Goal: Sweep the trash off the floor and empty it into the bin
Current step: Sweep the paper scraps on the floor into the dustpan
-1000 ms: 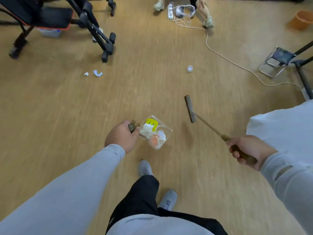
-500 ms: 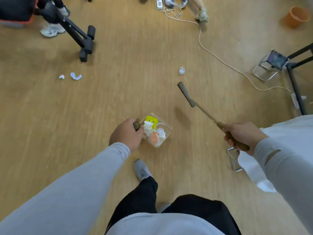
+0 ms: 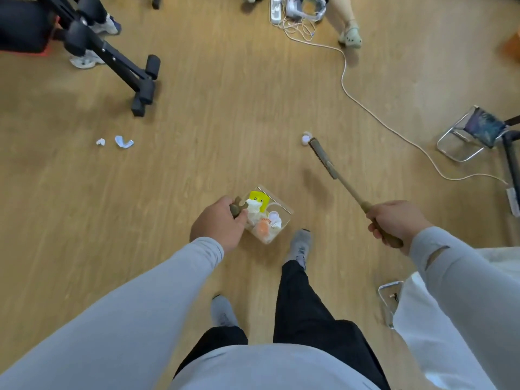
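Observation:
My left hand (image 3: 218,223) grips the brown handle of a clear dustpan (image 3: 284,220) held low over the wooden floor; it holds several scraps, yellow, white and orange. My right hand (image 3: 395,222) grips the wooden handle of a small brush (image 3: 323,157), whose head reaches forward to a white crumpled ball (image 3: 305,138) on the floor. Two more white scraps (image 3: 123,142) lie far to the left.
A black exercise frame (image 3: 140,77) stands at upper left beside another person's shoes. A white cable (image 3: 365,108) runs from a power strip at the top to the right. A folding stool (image 3: 475,133) stands at right, an orange bin (image 3: 513,45) at the top right edge, white cloth (image 3: 439,319) lower right.
I have stepped forward. The brush head has swung forward and right, from beside the dustpan to the white ball. The dustpan stays in my left hand.

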Demonstrator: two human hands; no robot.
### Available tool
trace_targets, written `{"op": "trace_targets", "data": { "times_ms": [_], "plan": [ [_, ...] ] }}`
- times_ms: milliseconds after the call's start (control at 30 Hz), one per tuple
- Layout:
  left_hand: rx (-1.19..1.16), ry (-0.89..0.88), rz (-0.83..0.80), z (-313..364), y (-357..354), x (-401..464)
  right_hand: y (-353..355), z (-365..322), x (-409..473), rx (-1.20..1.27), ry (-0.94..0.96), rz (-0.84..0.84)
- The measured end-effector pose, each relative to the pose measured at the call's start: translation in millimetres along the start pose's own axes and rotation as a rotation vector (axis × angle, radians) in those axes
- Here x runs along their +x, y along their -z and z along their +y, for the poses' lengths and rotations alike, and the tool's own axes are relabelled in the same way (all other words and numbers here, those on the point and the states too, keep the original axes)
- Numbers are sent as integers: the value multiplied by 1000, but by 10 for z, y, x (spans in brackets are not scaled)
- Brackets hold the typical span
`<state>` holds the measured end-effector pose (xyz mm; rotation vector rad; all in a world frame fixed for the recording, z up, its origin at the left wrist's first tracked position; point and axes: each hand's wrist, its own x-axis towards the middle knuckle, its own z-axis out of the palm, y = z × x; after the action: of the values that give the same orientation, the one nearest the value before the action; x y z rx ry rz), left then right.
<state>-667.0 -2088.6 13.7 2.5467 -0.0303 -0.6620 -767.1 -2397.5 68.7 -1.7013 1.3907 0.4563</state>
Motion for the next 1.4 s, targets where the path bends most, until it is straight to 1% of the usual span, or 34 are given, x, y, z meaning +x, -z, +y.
{"op": "trace_targets", "data": {
  "times_ms": [200,367,533,667,733,800,967,1033,1100,1167,1267,1400],
  "plan": [
    [56,83,-1,753,-272,616,505,-654,1040,-36,24,-19],
    [59,145,5,1198,-494,1016,771,-1166,1748,-115,41,-35],
    [76,176,-34,1393,-656,1428,821,-1603,2352,-198,49,-46],
    [109,195,-74,1367,-717,1681,715,-1762,2684,-336,55,-49],
    [125,197,-69,1319,-712,1749,670,-1801,2759,-399,60,-74],
    [126,197,-64,1270,-685,1793,647,-1804,2771,-486,66,-136],
    [142,169,-79,1249,-684,1845,835,-1695,2578,-793,164,-308],
    [141,156,-77,1255,-691,1864,1096,-1773,2502,-795,171,-353],
    [141,150,-73,1246,-672,1897,1362,-1890,2392,-734,139,-373],
    [135,155,-74,1226,-646,1929,1453,-1940,2241,-724,114,-394],
    [138,155,-76,1217,-638,1929,1253,-1920,2074,-783,166,-405],
    [129,153,-73,1225,-664,1857,874,-1901,2092,-769,218,-378]
  ]
}}
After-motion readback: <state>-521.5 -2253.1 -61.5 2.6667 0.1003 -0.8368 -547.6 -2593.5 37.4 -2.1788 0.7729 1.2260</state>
